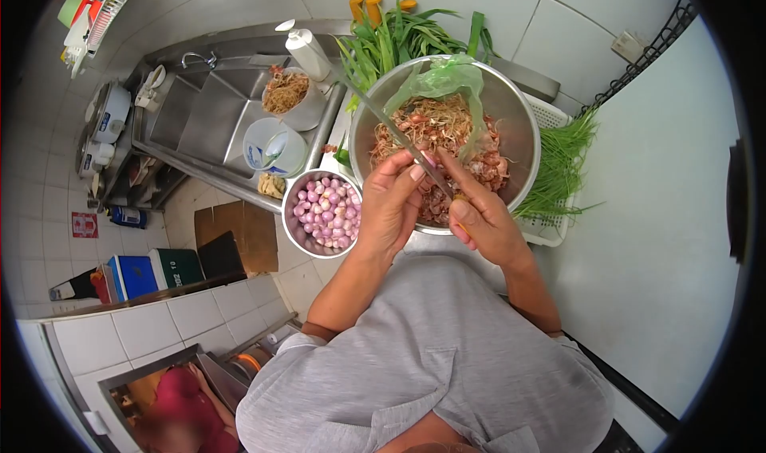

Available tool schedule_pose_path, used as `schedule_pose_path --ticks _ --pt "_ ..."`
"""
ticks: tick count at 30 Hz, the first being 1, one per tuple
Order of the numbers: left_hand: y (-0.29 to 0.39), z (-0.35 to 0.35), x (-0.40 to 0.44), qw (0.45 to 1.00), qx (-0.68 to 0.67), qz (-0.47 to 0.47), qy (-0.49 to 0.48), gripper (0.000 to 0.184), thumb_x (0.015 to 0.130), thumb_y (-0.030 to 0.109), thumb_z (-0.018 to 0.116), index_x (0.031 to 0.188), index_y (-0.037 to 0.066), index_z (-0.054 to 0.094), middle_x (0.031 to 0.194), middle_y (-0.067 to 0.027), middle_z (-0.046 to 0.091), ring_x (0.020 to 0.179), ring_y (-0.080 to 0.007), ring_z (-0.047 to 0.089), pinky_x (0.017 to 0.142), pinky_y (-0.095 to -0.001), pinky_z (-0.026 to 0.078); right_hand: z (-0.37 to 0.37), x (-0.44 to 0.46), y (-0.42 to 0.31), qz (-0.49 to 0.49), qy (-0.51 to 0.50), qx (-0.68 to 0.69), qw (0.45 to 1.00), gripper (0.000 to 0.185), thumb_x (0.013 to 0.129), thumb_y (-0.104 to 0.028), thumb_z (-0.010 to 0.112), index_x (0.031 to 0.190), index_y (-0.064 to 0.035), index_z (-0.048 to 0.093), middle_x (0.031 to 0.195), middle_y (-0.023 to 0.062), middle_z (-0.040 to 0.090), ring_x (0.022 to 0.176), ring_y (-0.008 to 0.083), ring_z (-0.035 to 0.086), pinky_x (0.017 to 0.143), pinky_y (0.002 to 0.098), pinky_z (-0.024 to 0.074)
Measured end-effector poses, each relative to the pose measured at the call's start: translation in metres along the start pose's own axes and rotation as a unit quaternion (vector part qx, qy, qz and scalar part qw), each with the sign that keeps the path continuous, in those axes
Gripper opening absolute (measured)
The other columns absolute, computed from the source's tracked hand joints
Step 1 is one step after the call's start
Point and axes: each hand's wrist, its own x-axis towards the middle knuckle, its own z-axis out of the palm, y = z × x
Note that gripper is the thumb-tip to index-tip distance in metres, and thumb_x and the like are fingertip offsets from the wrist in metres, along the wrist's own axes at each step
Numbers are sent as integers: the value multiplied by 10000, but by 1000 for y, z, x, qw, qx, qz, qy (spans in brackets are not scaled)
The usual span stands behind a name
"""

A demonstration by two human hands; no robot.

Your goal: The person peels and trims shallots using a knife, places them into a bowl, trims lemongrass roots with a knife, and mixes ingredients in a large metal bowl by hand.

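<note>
My right hand is closed round the yellow handle of a knife, whose long blade points up and to the left. Close by the blade, my left hand pinches a small pink shallot, partly hidden by the fingers. Both hands are over the near part of a large steel bowl. Inside it lie dry shallot skins and roots, with a green plastic bag at the far side. To the left, a smaller steel pot holds many peeled shallots.
Leafy greens lie behind the bowl, and thin green stalks fill a white basket on the right. A steel sink at left bears a clear tub and a pump bottle. Another person appears lower left.
</note>
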Motion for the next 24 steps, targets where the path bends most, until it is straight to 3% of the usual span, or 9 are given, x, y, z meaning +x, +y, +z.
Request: schedule_pose_path --ticks 3,5,11,14,17,24 --pt "1 -4 0 1000 10 13 -9 324 944 47 626 1255 -39 598 1131 -93 673 1022 -169 634 924 -333 513 0 0 0 -6 -13 14 1000 555 1065 -298 455 1545 -54 319 610 -39 428 495 28 373 443 196 335" --pt "3 -8 1 999 10 26 -20 342 939 43 623 1269 -40 595 1139 -91 670 1029 -168 634 925 -332 509 -4 -1 0 47 -3 52 998 544 1070 -318 443 1538 -61 340 613 -40 435 496 28 377 444 196 337" --pt "6 -9 1 999 14 -30 -33 345 935 48 609 1267 -44 593 1136 -95 669 1017 -167 635 906 -324 512 -3 -1 -1 40 4 61 997 545 1076 -358 417 1534 -70 353 612 -35 439 490 32 381 433 193 334" --pt "2 -15 4 999 3 -31 -41 296 938 67 594 1219 -28 606 1126 -112 674 1015 -206 635 915 -347 510 -2 -2 -2 53 17 61 997 538 1075 -353 421 1534 -81 356 612 -33 435 492 33 384 431 190 337" --pt "5 -14 5 998 1 -33 -50 295 938 66 584 1217 -27 604 1109 -108 671 1006 -200 631 900 -337 510 -3 -2 -3 84 57 68 992 531 1075 -350 421 1536 -93 357 611 -34 431 495 35 388 428 189 341" --pt "4 -12 6 997 -22 -42 -53 309 956 66 599 1252 -22 581 1125 -96 668 1009 -157 625 887 -295 506 -10 -2 0 69 29 51 996 552 1075 -332 420 1561 -104 295 607 -29 433 484 36 386 428 194 339"
